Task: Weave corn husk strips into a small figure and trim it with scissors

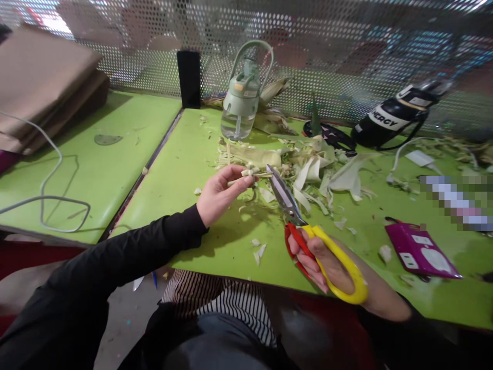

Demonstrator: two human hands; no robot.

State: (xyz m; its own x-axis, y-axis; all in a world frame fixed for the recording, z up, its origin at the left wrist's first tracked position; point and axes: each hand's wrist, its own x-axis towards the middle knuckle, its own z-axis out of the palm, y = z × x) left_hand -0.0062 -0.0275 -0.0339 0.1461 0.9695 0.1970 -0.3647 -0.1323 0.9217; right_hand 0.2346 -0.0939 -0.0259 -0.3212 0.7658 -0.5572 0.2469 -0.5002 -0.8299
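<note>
My left hand (pixel 225 189) pinches a short knotted strip of pale dried husk (pixel 251 171) over the green table. In my right hand (pixel 321 257) is a pair of scissors (pixel 327 257) with one red and one yellow handle; my fingers wrap the handles. The metal blades point up and left, their tips at the loose end of the strip. Whether they touch it I cannot tell. Behind both hands lies a pile of pale husk pieces (pixel 308 162), some curled and some cut to thin strips.
A pale green water bottle (pixel 241 103) stands behind the pile. A black bottle (pixel 393 115) leans at the back right, near a white cable. A purple packet (pixel 419 249) lies right. Brown paper or card (pixel 46 77) is stacked left. A perforated metal screen (pixel 150 56) closes the back.
</note>
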